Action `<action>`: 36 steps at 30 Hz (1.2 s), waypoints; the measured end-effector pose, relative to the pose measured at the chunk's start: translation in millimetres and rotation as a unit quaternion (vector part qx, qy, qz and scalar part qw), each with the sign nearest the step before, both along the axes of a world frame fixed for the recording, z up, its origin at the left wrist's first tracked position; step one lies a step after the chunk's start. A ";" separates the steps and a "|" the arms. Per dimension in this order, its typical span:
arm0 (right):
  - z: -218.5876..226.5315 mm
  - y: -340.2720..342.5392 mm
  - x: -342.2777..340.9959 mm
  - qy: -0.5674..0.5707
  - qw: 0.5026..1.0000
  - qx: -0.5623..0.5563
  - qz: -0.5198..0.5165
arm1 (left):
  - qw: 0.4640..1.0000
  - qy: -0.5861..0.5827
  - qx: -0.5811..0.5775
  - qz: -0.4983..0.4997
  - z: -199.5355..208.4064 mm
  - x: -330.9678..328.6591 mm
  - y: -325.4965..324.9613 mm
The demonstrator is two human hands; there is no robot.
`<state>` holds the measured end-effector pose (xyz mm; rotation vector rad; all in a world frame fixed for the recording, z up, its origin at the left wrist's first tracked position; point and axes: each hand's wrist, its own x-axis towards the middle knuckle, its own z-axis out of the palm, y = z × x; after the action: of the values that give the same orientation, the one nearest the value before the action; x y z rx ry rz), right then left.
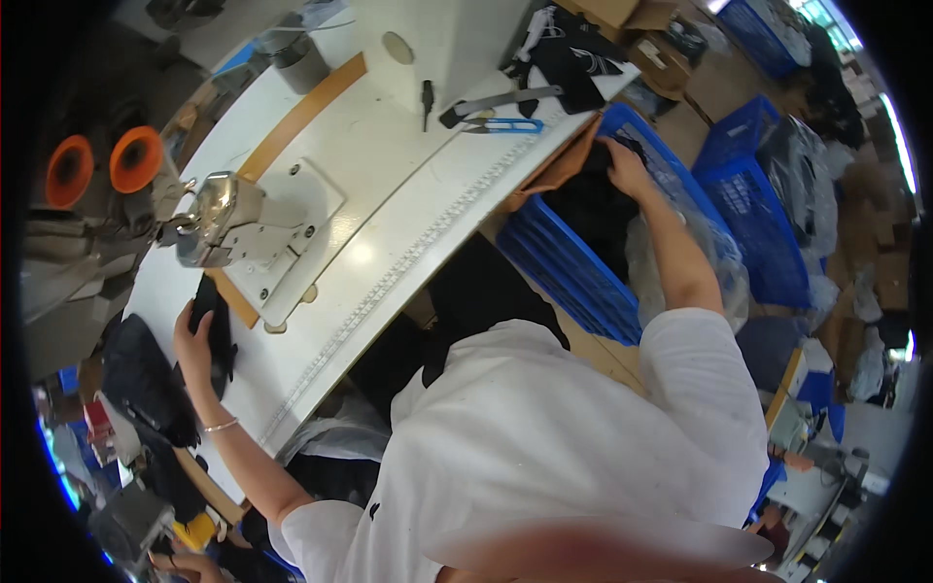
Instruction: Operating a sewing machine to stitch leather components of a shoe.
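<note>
Cloth [221,335] lies on the tabletop [389,219], long axis running up my view, touching the nearer left hand [193,340] on its right; whether that or the right hand [627,173], in the crate [564,267], grips, I can't tell.

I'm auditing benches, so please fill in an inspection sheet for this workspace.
Surface: white tabletop with pale ruler strip; silver metal machine head left.
Job's things: black fabric piece at the left hand; black fabric in the blue plastic crate.
Clutter: blue-handled snips, black fabric scraps at far right.
Hands: left hand on its piece; right hand at the crate; grips unclear.
Cables: nothing clearly seen.
Surroundings: round orange spools left, brown cardboard boxes right.
</note>
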<state>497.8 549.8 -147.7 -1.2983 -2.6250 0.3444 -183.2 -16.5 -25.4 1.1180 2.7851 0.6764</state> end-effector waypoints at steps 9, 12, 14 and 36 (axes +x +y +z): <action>-30.9 24.1 46.9 -0.100 0.990 0.060 0.079 | 0.995 0.034 0.065 0.065 20.4 52.9 33.1; 13.9 4.0 70.9 -0.020 0.995 0.091 0.022 | 0.993 0.031 0.096 0.060 26.8 58.4 22.5; 49.1 -15.2 72.2 0.100 0.973 0.208 0.033 | 0.989 0.011 0.116 0.092 33.6 63.0 23.5; 208.6 -239.9 -382.0 0.400 0.758 0.290 0.426 | 0.919 0.278 0.253 -0.117 133.3 212.1 110.1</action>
<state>115.8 310.0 60.9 0.2890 -2.0587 0.1149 28.9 93.6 107.8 1.9806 2.8897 1.2674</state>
